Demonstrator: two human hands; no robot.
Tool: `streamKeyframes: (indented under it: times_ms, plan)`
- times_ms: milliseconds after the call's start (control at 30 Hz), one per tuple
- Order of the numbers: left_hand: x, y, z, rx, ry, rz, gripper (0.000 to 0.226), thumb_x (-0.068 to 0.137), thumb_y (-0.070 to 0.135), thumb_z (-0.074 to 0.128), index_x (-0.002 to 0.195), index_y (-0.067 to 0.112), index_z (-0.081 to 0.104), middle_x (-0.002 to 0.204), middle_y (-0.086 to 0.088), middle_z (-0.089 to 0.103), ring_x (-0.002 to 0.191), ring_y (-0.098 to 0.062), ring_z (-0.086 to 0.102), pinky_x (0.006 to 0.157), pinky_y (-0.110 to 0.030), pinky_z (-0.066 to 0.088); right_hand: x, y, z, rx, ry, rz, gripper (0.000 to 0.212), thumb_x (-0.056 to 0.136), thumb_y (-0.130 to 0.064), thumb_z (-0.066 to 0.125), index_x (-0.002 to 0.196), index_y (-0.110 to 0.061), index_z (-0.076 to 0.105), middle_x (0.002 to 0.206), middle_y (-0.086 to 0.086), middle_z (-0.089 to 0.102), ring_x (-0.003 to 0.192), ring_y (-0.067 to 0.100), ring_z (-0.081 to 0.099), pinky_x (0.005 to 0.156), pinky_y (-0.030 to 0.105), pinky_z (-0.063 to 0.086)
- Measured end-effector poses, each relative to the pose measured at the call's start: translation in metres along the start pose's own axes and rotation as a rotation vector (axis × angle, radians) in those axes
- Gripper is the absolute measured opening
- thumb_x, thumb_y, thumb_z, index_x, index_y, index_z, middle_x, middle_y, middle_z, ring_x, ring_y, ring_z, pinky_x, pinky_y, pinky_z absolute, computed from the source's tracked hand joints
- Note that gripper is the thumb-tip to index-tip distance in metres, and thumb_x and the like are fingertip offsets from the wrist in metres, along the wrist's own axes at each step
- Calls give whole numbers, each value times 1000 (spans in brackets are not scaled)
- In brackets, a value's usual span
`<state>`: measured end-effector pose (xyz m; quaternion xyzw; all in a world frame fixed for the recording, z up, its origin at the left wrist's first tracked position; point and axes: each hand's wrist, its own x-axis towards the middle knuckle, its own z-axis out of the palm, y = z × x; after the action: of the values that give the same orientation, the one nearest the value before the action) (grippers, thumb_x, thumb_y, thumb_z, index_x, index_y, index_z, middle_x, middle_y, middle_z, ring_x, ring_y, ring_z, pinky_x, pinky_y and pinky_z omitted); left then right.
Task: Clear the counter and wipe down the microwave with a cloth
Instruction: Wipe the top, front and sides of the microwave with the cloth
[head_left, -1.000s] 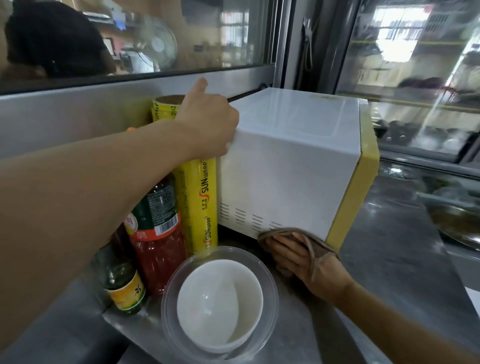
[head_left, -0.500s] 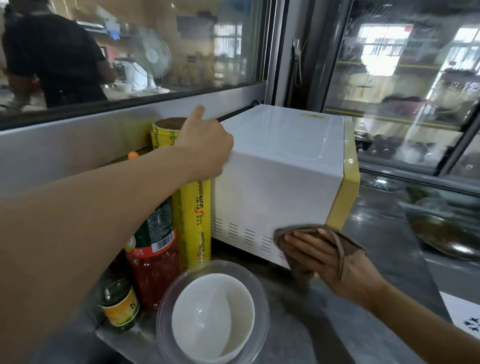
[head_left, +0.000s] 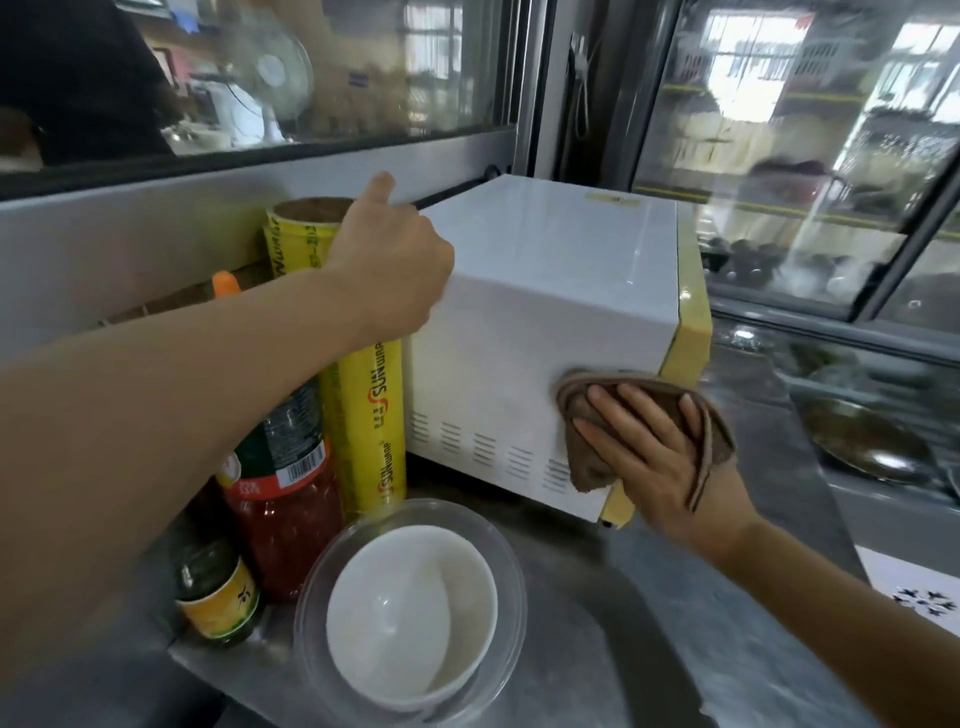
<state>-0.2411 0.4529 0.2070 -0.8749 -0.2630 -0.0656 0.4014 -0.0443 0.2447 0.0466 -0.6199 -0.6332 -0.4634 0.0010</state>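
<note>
A white microwave (head_left: 550, 291) with a yellow front frame stands on the steel counter (head_left: 649, 623), its side panel facing me. My left hand (head_left: 389, 265) grips the microwave's top rear corner, thumb raised. My right hand (head_left: 660, 452) presses a brown cloth (head_left: 587, 415) flat against the lower front part of the side panel, near the yellow edge. The cloth drapes over my fingers and the back of the hand.
Left of the microwave stand a yellow cling-wrap roll (head_left: 369, 415), a red sauce bottle (head_left: 285, 493) and a small dark bottle with a yellow label (head_left: 218, 597). A white bowl (head_left: 410, 613) nested in a clear bowl sits in front. A pan (head_left: 872, 441) lies at the right.
My right hand has carried the cloth up from the microwave's bottom edge onto the side panel, closer to the yellow front. The left hand keeps its hold on the rear corner.
</note>
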Motion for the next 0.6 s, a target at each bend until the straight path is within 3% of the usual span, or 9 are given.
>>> streamKeyframes:
  times_ms: [133,200,267,333,433,500,600]
  plan:
    - [0,1,-1,-4,-3,-3,8,85,23,53,81,23,60,83,-1,65,89,-21,58,109,-43,21,-41,-27,29,-23,-126,-151,53,93,-4,17,143,-16,28,150,2,34,143,20,10,115,38,10]
    - [0,2,-2,1,-9,-8,7,85,22,54,83,23,61,86,-1,66,92,-22,58,109,-43,21,-54,-37,38,-78,-120,-221,54,97,1,1,148,-11,13,158,6,11,144,24,1,115,40,6]
    - [1,1,-1,6,-14,-9,8,85,22,54,86,23,62,90,-1,67,96,-22,58,110,-42,21,-55,-40,37,-111,-131,-264,52,98,0,1,149,-9,-2,158,9,-9,145,24,-9,114,37,6]
    - [0,1,-1,-2,-21,-8,9,85,23,55,89,22,63,92,-1,67,98,-21,58,110,-41,21,-45,-33,29,-74,-129,-265,54,96,-4,14,149,-8,4,157,4,5,145,19,-6,113,34,9]
    - [0,1,-3,-24,-5,-7,6,84,23,56,86,23,62,89,0,67,96,-21,58,108,-41,23,-16,-5,3,29,-168,-248,67,77,-8,34,144,-17,35,149,-4,36,142,15,25,113,35,13]
    - [-1,0,-4,-31,-3,-1,4,85,23,55,82,23,59,90,0,67,96,-21,57,108,-41,24,7,15,-16,48,-153,-193,68,75,-5,36,141,-21,39,148,-4,35,138,16,32,113,37,12]
    - [0,0,-7,-23,-10,9,18,86,24,54,70,22,48,90,0,66,96,-20,57,108,-42,24,35,36,-35,39,-90,-116,64,78,-8,36,140,-23,40,150,-1,29,141,17,23,115,42,9]
